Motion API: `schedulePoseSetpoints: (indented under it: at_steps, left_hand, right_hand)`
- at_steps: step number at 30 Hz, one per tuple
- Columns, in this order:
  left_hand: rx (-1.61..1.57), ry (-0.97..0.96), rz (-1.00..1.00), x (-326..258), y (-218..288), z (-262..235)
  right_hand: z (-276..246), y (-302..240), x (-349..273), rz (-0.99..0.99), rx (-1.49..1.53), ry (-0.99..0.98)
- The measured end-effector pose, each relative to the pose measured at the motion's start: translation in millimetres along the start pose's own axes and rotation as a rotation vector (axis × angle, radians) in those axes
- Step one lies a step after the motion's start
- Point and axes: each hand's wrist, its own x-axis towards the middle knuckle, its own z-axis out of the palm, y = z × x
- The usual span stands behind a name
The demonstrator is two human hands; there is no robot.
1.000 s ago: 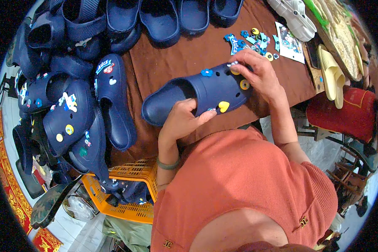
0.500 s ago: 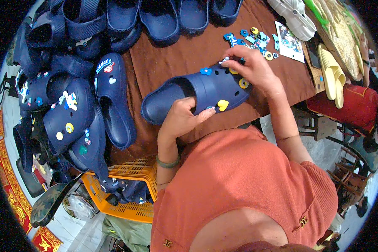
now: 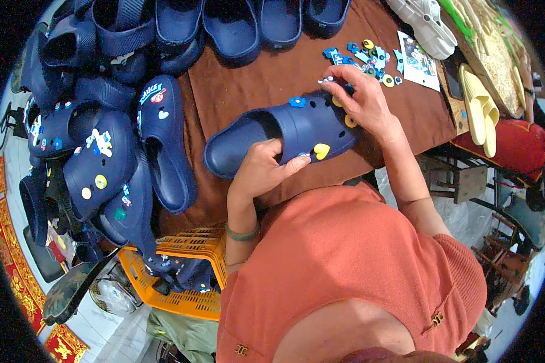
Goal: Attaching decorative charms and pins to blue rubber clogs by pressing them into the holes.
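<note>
Brown cloth covers the bench (image 3: 254, 91), which is crowded with footwear on its left and far sides. Nearest the person, an orange plastic crate (image 3: 184, 272) stands below the bench edge beside the orange-sleeved arm. Just above it, the left hand (image 3: 261, 171) grips the side of a navy clog (image 3: 278, 136), fingers curled around its sidewall near a yellow heart charm (image 3: 321, 150). The clog lies on its side across the middle of the bench, its opening toward the left. At its toe end, the right hand (image 3: 364, 100) rests on the upper, its fingers pinched around a small pale charm (image 3: 326, 79) at the clog's top edge; a blue flower charm (image 3: 297, 101) sits on the upper nearby. To the left, a pile of decorated navy clogs (image 3: 109, 163) overlaps. Farther off, loose charms (image 3: 369, 57) lie scattered beside a printed card (image 3: 419, 60), and plain navy clogs (image 3: 236, 24) line the far edge. Yellow slippers (image 3: 479, 106) lie at the right.
</note>
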Motion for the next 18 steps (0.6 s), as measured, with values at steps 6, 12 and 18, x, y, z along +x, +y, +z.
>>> schedulePoseSetpoints:
  at_steps: [6,12,18]
  left_hand:
    - [0.031,0.001,0.017,1.7,-1.3,-0.6]
    - [0.015,0.005,0.022,0.4,-1.6,-0.4]
    - [-0.013,0.016,0.033,0.8,-1.1,0.7]
  right_hand:
    - [9.5,10.2,-2.2,-0.130,-0.152,0.095]
    - [5.3,5.4,-2.3,-0.030,-0.003,0.086]
    - [5.8,8.8,-2.3,0.040,0.037,0.022]
